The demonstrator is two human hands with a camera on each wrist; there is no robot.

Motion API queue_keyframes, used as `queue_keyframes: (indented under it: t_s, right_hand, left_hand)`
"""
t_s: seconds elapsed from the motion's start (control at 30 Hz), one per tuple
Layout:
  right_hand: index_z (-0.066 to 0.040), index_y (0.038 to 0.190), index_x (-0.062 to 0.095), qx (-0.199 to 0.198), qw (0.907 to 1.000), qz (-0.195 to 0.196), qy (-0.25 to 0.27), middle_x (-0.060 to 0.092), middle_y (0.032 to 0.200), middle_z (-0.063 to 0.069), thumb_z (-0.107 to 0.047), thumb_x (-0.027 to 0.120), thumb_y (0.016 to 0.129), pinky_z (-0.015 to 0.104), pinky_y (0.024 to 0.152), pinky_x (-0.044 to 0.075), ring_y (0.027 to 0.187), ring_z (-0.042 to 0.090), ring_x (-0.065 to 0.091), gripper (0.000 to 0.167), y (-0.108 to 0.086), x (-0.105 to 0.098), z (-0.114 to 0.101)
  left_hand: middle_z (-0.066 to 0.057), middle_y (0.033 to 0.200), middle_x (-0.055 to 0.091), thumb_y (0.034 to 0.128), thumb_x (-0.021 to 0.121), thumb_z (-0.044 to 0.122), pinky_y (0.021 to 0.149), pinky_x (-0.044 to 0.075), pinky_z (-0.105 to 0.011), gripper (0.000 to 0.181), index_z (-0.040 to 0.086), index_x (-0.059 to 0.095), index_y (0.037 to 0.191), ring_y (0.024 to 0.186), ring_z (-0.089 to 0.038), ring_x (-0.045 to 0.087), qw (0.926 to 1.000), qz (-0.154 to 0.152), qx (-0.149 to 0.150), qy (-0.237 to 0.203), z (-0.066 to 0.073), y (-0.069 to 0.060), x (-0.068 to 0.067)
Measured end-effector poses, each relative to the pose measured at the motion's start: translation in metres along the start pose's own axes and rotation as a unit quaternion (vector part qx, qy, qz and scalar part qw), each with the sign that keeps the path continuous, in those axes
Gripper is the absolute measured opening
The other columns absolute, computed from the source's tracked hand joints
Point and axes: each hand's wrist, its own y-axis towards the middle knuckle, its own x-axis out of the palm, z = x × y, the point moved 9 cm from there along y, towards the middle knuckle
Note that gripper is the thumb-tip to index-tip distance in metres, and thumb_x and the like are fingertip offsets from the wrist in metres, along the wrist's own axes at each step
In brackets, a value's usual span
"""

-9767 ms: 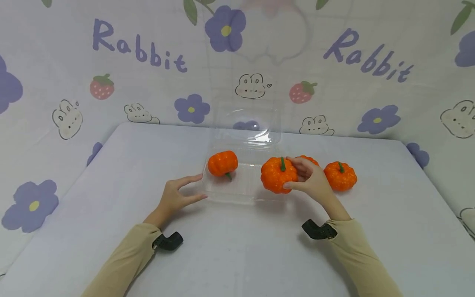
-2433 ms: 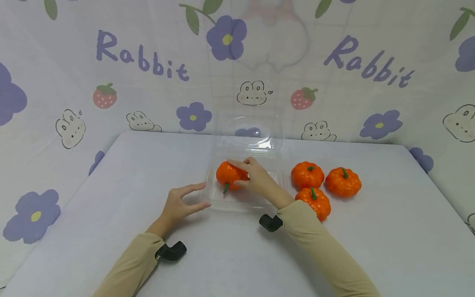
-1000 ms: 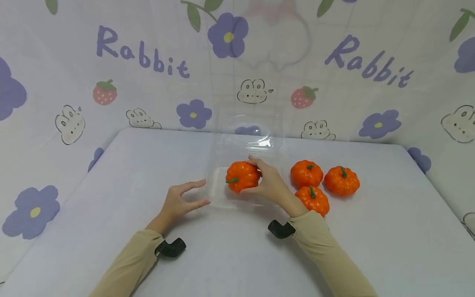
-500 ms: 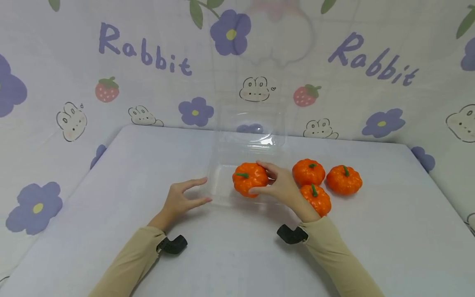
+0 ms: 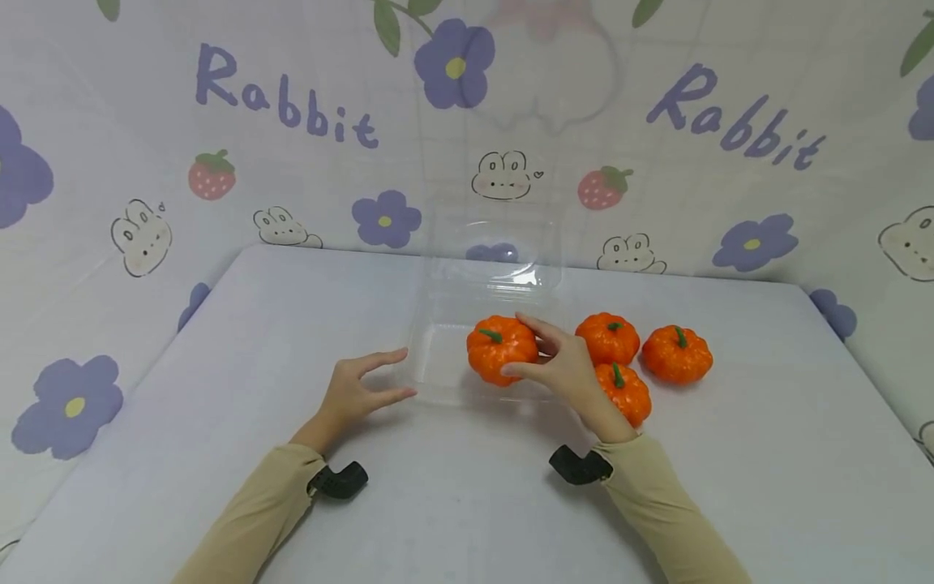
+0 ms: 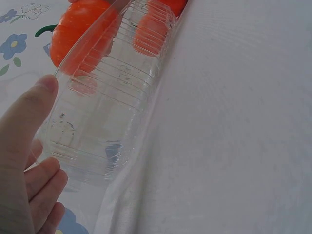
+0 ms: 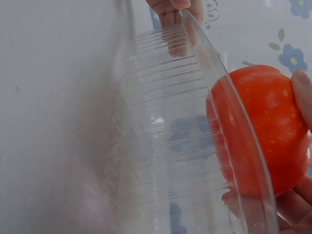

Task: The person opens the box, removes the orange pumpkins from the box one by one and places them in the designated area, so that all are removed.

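Observation:
My right hand [image 5: 565,365] grips a small orange toy pumpkin [image 5: 499,349] with a green stem, thumb on the near side and fingers on the far side. The pumpkin is over the right part of a clear plastic clamshell container [image 5: 441,357], whose lid [image 5: 496,243] stands up at the back. At the container's left edge, my left hand [image 5: 350,393] has thumb and fingers spread and touches the side. In the left wrist view, the thumb [image 6: 41,92] rests at the rim. The right wrist view shows the held pumpkin [image 7: 263,126] beyond the clear wall.
Three more toy pumpkins are grouped right of the container: one behind [image 5: 607,338], one at far right [image 5: 677,354] and one in front [image 5: 623,395], partly behind my right hand. A patterned cloth [image 5: 292,178] hangs behind the white table [image 5: 452,503].
The right hand took hold of the pumpkin at the container's left and carried it rightward, its stem turning upward. Earlier, it held another pumpkin near the right group. The left hand stayed put.

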Motion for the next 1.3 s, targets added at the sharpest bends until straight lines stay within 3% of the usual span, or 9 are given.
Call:
queue_keyframes:
  t_s: [0.23, 0.3, 0.4, 0.57, 0.77, 1.03, 1.3]
  right_hand:
    - [-0.005, 0.126, 0.048, 0.022, 0.9995, 0.017, 0.014, 0.054, 0.121, 0.010, -0.021, 0.079, 0.068, 0.033, 0.080, 0.049, 0.099, 0.025, 0.056, 0.068, -0.001, -0.007, 0.002]
    - [-0.005, 0.123, 0.049, 0.027, 0.9993, 0.020, 0.016, 0.056, 0.119, 0.009, -0.024, 0.079, 0.068, 0.032, 0.078, 0.050, 0.097, 0.024, 0.057, 0.066, -0.002, -0.009, 0.002]
    - [-0.005, 0.122, 0.050, 0.027, 0.9992, 0.021, 0.020, 0.056, 0.118, 0.009, -0.026, 0.079, 0.067, 0.031, 0.078, 0.050, 0.097, 0.023, 0.057, 0.066, -0.002, -0.010, 0.003]
    - [-0.003, 0.123, 0.049, 0.018, 0.9995, 0.020, 0.016, 0.056, 0.118, 0.011, -0.023, 0.078, 0.069, 0.031, 0.080, 0.049, 0.098, 0.024, 0.057, 0.065, 0.000, -0.010, 0.005]
    - [0.000, 0.126, 0.044, -0.005, 0.9997, 0.016, 0.020, 0.052, 0.121, 0.014, -0.014, 0.076, 0.072, 0.029, 0.083, 0.047, 0.105, 0.025, 0.052, 0.064, 0.000, -0.010, -0.002]
    - [0.003, 0.130, 0.039, -0.042, 0.9986, 0.020, 0.026, 0.045, 0.127, 0.016, -0.005, 0.071, 0.076, 0.036, 0.088, 0.043, 0.111, 0.028, 0.047, 0.063, -0.001, -0.013, -0.010]
    - [0.001, 0.129, 0.042, 0.001, 0.9992, 0.018, 0.037, 0.043, 0.128, 0.015, -0.006, 0.070, 0.078, 0.031, 0.079, 0.050, 0.102, 0.032, 0.052, 0.059, -0.002, -0.013, -0.004]
  left_hand:
    - [-0.025, 0.092, 0.062, 0.0503, 0.082, -0.006, 0.081, 0.048, -0.031, 0.048, -0.016, 0.062, 0.093, 0.085, -0.036, 0.061, 0.9999, 0.001, -0.014, -0.001, 0.000, 0.000, 0.000]
    - [-0.022, 0.094, 0.063, 0.0524, 0.083, -0.003, 0.081, 0.048, -0.029, 0.048, -0.013, 0.063, 0.094, 0.087, -0.033, 0.062, 0.9998, 0.002, -0.019, -0.001, -0.010, -0.004, 0.001]
    - [-0.021, 0.093, 0.063, 0.0528, 0.083, -0.002, 0.081, 0.048, -0.029, 0.047, -0.013, 0.063, 0.094, 0.086, -0.032, 0.062, 0.9998, 0.003, -0.017, -0.003, -0.011, -0.005, 0.001]
    - [-0.025, 0.091, 0.063, 0.0496, 0.082, -0.007, 0.080, 0.048, -0.029, 0.048, -0.016, 0.062, 0.092, 0.083, -0.036, 0.062, 1.0000, 0.002, 0.001, -0.003, 0.001, 0.000, -0.001]
    - [-0.024, 0.091, 0.063, 0.0494, 0.082, -0.008, 0.081, 0.048, -0.027, 0.048, -0.015, 0.062, 0.093, 0.084, -0.035, 0.062, 1.0000, 0.002, -0.005, -0.005, -0.002, -0.001, -0.001]
    - [-0.024, 0.092, 0.063, 0.0500, 0.082, -0.007, 0.081, 0.048, -0.026, 0.048, -0.015, 0.062, 0.093, 0.085, -0.035, 0.062, 0.9999, 0.000, -0.007, -0.008, -0.002, 0.000, -0.001]
    - [-0.024, 0.092, 0.063, 0.0501, 0.081, -0.008, 0.081, 0.048, -0.027, 0.048, -0.015, 0.062, 0.093, 0.085, -0.035, 0.062, 0.9999, -0.001, -0.007, -0.012, -0.002, -0.001, -0.001]
